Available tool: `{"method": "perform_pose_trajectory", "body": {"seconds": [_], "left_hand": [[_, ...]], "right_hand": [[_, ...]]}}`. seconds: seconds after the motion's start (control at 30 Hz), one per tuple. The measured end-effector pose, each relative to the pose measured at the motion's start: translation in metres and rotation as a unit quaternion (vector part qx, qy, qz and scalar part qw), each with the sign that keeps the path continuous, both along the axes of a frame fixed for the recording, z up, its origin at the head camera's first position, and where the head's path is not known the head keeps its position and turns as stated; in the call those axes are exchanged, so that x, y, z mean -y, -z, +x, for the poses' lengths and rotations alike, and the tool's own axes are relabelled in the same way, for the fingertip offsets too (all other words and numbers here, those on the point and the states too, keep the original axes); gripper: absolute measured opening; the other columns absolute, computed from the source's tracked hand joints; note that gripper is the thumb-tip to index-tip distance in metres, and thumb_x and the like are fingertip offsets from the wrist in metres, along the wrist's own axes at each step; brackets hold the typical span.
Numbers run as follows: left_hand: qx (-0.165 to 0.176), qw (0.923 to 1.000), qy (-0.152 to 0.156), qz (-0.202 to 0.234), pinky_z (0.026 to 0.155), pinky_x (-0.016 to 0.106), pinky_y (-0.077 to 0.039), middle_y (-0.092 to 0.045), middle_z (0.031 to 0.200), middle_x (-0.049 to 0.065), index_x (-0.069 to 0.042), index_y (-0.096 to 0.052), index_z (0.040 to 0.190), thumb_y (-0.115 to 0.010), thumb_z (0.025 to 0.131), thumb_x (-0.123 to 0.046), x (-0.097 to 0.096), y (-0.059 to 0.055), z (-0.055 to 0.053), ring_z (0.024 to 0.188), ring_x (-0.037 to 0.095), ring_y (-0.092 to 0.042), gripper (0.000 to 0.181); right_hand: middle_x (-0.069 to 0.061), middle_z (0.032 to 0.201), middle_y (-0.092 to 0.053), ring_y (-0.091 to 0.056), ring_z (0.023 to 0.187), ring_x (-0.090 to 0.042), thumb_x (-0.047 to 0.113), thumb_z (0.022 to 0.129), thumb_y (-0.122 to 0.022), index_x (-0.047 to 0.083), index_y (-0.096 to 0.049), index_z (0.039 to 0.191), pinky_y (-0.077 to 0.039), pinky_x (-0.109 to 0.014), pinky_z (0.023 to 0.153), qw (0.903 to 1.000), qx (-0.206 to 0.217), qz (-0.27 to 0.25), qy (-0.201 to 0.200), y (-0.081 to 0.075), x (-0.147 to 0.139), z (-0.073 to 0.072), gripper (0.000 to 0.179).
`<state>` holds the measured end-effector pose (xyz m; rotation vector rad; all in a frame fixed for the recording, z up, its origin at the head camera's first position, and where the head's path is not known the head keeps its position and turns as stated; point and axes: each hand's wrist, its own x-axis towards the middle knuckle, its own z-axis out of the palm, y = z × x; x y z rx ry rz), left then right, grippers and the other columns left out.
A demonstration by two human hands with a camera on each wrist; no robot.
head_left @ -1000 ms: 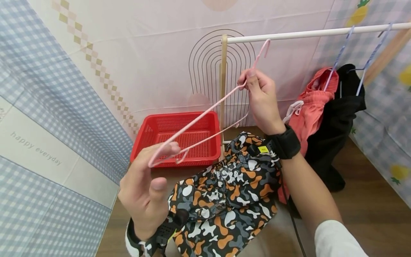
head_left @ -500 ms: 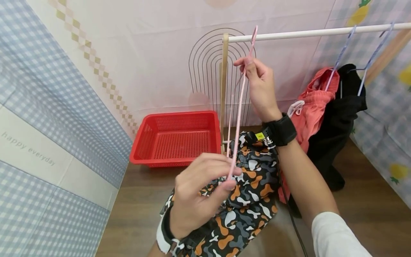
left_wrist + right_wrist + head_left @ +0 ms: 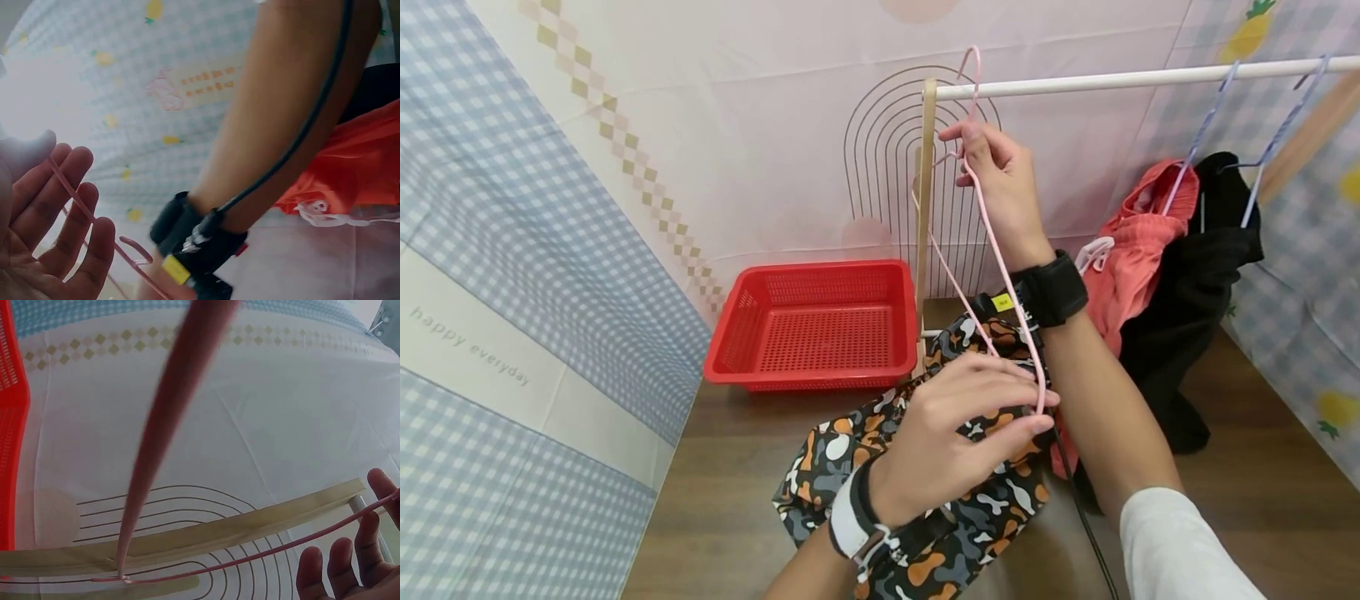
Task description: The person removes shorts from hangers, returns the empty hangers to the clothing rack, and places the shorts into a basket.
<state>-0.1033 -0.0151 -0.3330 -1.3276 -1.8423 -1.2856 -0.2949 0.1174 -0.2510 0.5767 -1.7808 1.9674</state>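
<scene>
A pink clothes hanger [image 3: 997, 242] stretches between both hands, its hook [image 3: 972, 60] up by the left end of the white rail. My right hand [image 3: 1003, 179] pinches it at the neck, just under the hook. With thumb and fingertips, my left hand [image 3: 973, 425] holds one lower corner of the hanger; in the left wrist view its fingers [image 3: 62, 206] are fairly straight along the pink wire. Below the hands lies a black, orange, grey and white patterned garment [image 3: 835, 450], partly hidden by the left hand and forearm.
A red perforated basket [image 3: 827, 333] stands at the left of the rack's wooden post [image 3: 927, 208]. The white rail [image 3: 1097, 82] carries red shorts [image 3: 1138, 242] and a black garment [image 3: 1202, 300] on bluish hangers at the right. A dark cable [image 3: 1093, 533] runs from the right wrist strap.
The hanger has swung round, its lower corner moving from over the basket to the right with the left hand. Its hook has shifted left and up. The left fingers have closed on the corner.
</scene>
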Motion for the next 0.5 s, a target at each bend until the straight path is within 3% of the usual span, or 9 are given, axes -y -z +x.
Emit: {"method": "perform_pose_trajectory", "body": {"seconds": [0.2,0.33,0.5], "left_hand": [[0.008,1.0,-0.001,0.002,0.106,0.027,-0.051,-0.08,0.112,0.003,-0.005,-0.08,0.112,-0.082,0.091,-0.007,-0.012,0.003,-0.011,0.117,0.013,-0.066,0.021],[0.006,0.9999,-0.011,0.004,0.106,0.027,-0.05,-0.08,0.112,0.003,-0.004,-0.08,0.112,-0.082,0.092,-0.007,-0.016,0.006,-0.017,0.116,0.014,-0.066,0.02],[0.005,0.9998,-0.017,0.01,0.106,0.027,-0.051,-0.08,0.113,0.004,-0.003,-0.08,0.113,-0.082,0.092,-0.007,-0.019,0.011,-0.022,0.115,0.015,-0.066,0.021]], "right_hand": [[-0.001,0.085,-0.053,-0.051,0.077,-0.014,0.017,0.11,-0.057,0.009,-0.081,0.107,-0.051,-0.027,0.071,0.9999,-0.002,-0.007,-0.008,0.001,0.002,-0.011,0.026],[-0.004,0.086,-0.052,-0.05,0.081,-0.015,0.017,0.11,-0.057,0.006,-0.08,0.107,-0.051,-0.025,0.069,0.9991,0.02,-0.032,-0.02,0.006,0.003,-0.014,0.026],[-0.007,0.094,-0.06,-0.055,0.084,-0.017,0.02,0.11,-0.058,0.003,-0.079,0.11,-0.054,-0.024,0.069,0.9988,0.042,-0.019,-0.016,0.013,0.002,-0.016,0.026]]}}
